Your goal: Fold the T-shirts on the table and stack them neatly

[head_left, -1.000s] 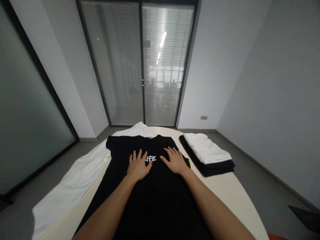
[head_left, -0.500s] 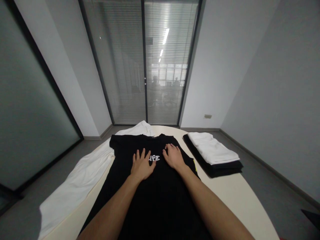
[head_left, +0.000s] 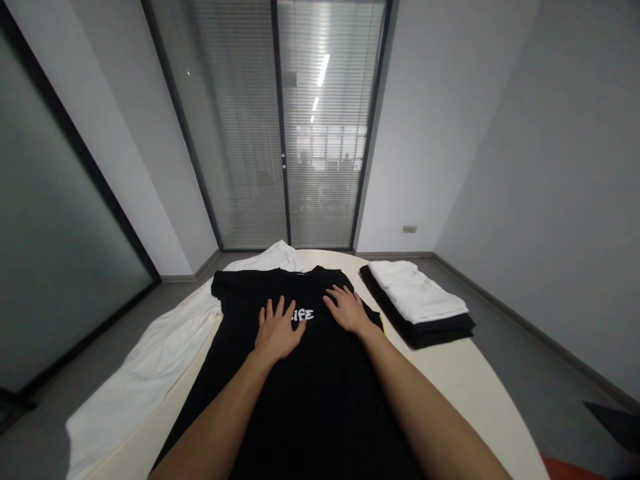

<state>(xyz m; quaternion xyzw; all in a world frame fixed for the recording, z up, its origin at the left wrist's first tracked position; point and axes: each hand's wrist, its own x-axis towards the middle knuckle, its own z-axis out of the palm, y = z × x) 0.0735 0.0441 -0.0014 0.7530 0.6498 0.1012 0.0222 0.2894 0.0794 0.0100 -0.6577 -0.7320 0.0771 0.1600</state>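
Two bare hands, one shirt under them. Left hand [head_left: 279, 331]: palm down on the chest of a black short-sleeved cloth T-shirt [head_left: 320, 393], fingers spread, thumb pointing in at the white printed lettering [head_left: 305, 315]. Right hand [head_left: 347, 310]: also palm down on the shirt, on the other side of the print, fingers slightly apart and a little bent. Neither hand pinches anything; they're apart from each other.

Shirt: 1x, lying flat along the middle of a pale cream table [head_left: 465, 373] with a curved edge, collar at the far end, near end out of frame. One print, "IFE" readable, start covered by left hand. One thin yellow strip [head_left: 383, 323] shows at its right edge, beside the right forearm.

Left of shirt: white cloth [head_left: 155, 360] along the table edge, more white showing behind the shoulder. One garment or two, can't tell.

Right of shirt, just beside it: one folded stack. Top is 1x folded white cloth [head_left: 417, 293]; below it, folded black cloth [head_left: 445, 330], layer count unclear.

Background: 2x glass panels with blinds, dark-framed; 1x small wall plate [head_left: 409, 229] low on the wall. Bottom right corner: 1x red item [head_left: 567, 469], mostly cut off.
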